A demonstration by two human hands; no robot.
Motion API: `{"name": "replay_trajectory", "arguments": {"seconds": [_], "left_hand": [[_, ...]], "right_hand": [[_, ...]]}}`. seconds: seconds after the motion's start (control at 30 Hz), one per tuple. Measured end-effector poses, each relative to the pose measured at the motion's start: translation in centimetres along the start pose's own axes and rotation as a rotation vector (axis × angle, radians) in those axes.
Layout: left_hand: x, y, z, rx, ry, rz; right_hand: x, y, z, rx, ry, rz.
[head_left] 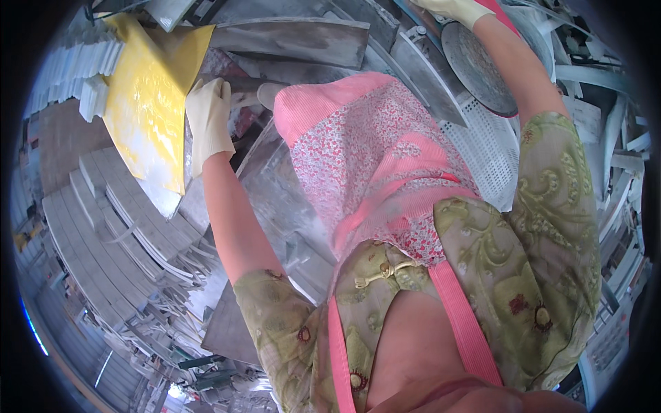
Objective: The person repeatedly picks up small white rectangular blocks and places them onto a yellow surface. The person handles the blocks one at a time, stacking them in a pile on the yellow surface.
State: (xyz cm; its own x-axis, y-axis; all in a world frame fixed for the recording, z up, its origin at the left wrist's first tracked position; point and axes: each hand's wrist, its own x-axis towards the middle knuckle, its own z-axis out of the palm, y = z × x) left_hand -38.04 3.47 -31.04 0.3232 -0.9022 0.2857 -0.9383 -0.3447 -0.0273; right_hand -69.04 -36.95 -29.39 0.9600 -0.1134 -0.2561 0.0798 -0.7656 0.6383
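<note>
My left hand (209,121), in a cream glove, is beside the right edge of a wet, shiny yellow sheet (148,103). Its fingers are curled in, and whatever they may grip is hidden. At the top edge of the head view is my right hand (456,8), also gloved in cream. The frame cuts off its fingers, so their hold does not show. Below that arm lies a round grey disc (475,65) with a dark rim. A pink apron (358,138) with a floral panel covers my lap between the arms.
Long grey strips (96,227) are stacked at the left, with a pile of pale strips (72,65) farther up. A curved grey panel (296,41) spans the far side. Right of my lap is a white perforated panel (482,144). Cluttered scraps line the right rim.
</note>
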Motion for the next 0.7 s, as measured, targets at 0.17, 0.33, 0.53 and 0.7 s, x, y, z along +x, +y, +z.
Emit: {"name": "replay_trajectory", "arguments": {"seconds": [0.17, 0.33, 0.53, 0.7], "left_hand": [[0.2, 0.3, -0.2, -0.006, 0.037, 0.028], [0.1, -0.1, -0.2, -0.009, 0.024, 0.014], [-0.3, -1.2, -0.4, 0.005, -0.06, 0.002], [-0.2, -1.3, -0.3, 0.039, -0.075, 0.057]], "right_hand": [[0.4, -0.4, 1.3, 0.003, 0.135, -0.005], [0.8, -0.8, 1.4, 0.068, 0.238, 0.036], [1.0, -1.3, 0.4, 0.067, 0.199, 0.023], [0.9, -1.4, 0.4, 0.138, 0.278, 0.104]]}}
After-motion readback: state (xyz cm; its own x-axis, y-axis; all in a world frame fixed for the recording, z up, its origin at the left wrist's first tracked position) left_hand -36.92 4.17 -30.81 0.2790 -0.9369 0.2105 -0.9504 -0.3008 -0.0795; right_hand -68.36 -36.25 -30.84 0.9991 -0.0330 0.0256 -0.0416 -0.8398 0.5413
